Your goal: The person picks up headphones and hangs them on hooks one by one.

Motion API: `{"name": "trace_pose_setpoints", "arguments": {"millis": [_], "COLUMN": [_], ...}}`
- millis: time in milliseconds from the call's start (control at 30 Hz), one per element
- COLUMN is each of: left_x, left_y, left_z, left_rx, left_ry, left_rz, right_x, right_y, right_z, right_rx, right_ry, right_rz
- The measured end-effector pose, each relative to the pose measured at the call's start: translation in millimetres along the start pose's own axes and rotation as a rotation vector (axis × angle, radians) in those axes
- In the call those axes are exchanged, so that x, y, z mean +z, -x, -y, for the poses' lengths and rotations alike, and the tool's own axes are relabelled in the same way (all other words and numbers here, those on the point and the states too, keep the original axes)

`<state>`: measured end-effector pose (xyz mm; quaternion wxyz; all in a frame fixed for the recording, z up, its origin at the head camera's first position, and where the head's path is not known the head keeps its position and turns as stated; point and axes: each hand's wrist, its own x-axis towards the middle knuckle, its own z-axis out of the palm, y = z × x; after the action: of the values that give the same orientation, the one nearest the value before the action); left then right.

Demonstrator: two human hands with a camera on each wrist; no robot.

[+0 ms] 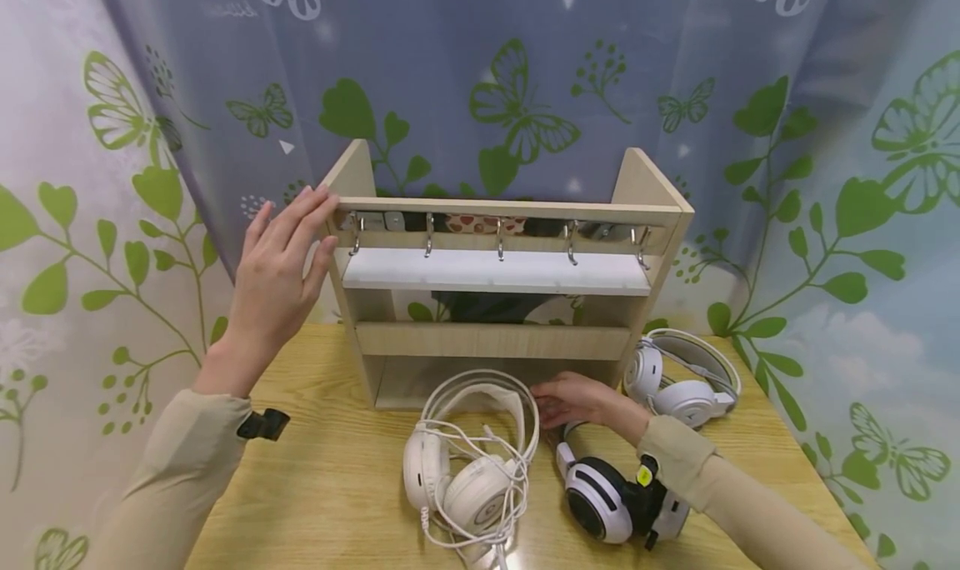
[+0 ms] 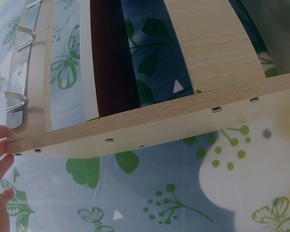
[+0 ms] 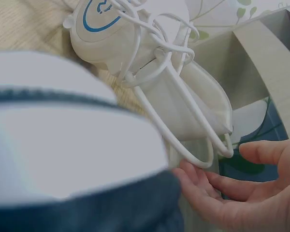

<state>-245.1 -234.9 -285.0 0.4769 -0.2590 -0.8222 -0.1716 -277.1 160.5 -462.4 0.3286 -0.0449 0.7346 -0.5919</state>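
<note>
At six o'clock in the head view, the white corded headphones [image 1: 476,499] lie on the wooden table [image 1: 337,470], just in front of the shelf rack [image 1: 491,341]. The right hand [image 1: 573,399] is at five o'clock, beside their headband; its fingers bend loosely and its thumb stands well apart, gripping nothing. Whether the fingertips touch the band, I cannot tell. At nine o'clock the left hand [image 1: 277,262] holds no object, its fingers spread and resting on the rack's upper corner.

The cable [image 3: 169,46] seems the likeliest trouble: looped around the earcups, it could slip loose or snag during a lift. The black-and-white headset [image 1: 596,499], at five o'clock and close to the right forearm, could be knocked by a low elbow. A hard push high on the rack might tilt it, or slide it towards the other white headphones [image 1: 686,403] at four o'clock.

No brand name is readable. An earcup bears a blue emblem [image 3: 102,9], partly covered by cable. Faint lettering at ten to eleven o'clock on the curtain [image 1: 420,37] is illegible, as are any marks on the yellow sticker [image 1: 643,475] at the right wrist.
</note>
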Motion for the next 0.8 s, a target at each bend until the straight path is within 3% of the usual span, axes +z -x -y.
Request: {"name": "trace_pose_setpoints", "arguments": {"millis": [467, 800], "left_x": [1.1, 2.2], "left_y": [0.8, 0.9], "left_z": [0.3, -0.5], "left_rx": [-0.001, -0.004], "left_ry": [0.005, 0.004], "left_rz": [-0.005, -0.01], "right_x": [20, 32], "right_y": [11, 20], "right_z": [13, 15], "right_rx": [-0.077, -0.087], "right_ry": [0.016, 0.031], "right_rz": [0.032, -0.006]}}
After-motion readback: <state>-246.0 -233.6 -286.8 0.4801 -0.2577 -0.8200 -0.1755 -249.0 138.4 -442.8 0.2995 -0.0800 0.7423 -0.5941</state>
